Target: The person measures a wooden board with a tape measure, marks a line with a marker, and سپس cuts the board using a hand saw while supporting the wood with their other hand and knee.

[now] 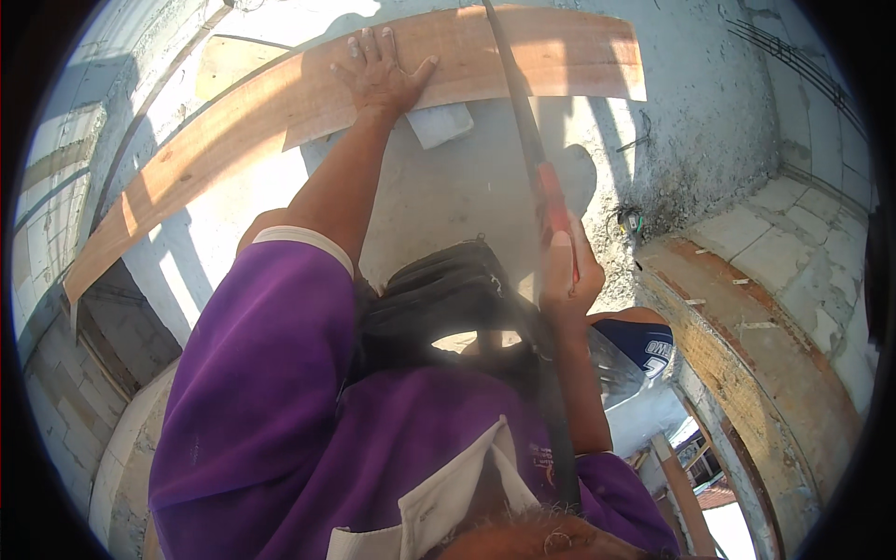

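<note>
The left hand (378, 77) lay palm down on a long reddish-brown board (439, 56), its fingers spread wide and pointing toward the board's far edge, the thumb stretched out to the right. It gripped nothing; the wood was directly beneath it, and the wrist crossed the board's near edge. The right hand (567, 266) was closed around the red handle of a saw (553, 196), the thumb lying along it. This hand was well apart from the board, on the side of its near edge and closer to the person's body.

The saw's blade ran away from the right hand and crossed the board from the near edge to the far edge, to the right of the left hand and left of the board's right end. Whether the blade had cut into the wood could not be told.

The board curved through the view, its left end reaching far down toward the lower left. A pale block (441, 126) showed just at its near edge, between the left wrist and the blade, on the grey concrete surface (420, 191). Beyond the board's far edge, left of the left hand, lay a light wooden piece (229, 63), partly hidden by the board
</note>
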`<state>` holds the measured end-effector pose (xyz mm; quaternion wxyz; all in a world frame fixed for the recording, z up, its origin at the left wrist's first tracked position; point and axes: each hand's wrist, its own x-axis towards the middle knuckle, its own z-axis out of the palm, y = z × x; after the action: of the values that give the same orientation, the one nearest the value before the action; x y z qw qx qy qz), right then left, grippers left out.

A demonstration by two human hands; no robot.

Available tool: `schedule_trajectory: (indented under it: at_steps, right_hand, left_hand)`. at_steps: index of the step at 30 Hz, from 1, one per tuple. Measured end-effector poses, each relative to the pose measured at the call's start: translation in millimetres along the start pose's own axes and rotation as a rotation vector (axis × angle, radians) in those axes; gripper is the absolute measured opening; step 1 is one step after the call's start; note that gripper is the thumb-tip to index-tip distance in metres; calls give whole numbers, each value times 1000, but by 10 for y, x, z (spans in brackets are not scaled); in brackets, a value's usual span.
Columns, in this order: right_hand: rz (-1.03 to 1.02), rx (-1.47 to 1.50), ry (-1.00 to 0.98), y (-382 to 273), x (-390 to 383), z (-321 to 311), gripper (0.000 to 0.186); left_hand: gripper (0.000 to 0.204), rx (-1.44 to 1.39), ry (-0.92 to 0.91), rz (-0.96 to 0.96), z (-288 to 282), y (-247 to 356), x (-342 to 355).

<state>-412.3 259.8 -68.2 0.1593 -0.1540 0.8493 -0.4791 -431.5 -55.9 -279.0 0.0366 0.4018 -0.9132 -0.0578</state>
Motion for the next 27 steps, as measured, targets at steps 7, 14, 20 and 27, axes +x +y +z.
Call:
schedule_trajectory:
  at_steps: [7, 14, 20, 27]
  right_hand:
    - [-280, -28, 169, -80, 1256, 692, 23]
    - [-333, 7, 165, 186, 1352, 663, 28]
    - [-286, 34, 143, 208, 1415, 763, 31]
    - [-112, 17, 86, 132, 820, 512, 33]
  left_hand:
    - [105, 27, -45, -19, -56, 28, 29]
    - [105, 18, -66, -7, -43, 29, 13]
    - [105, 5, -68, -3, -96, 43, 14]
    - [105, 13, -54, -4, -114, 33, -9]
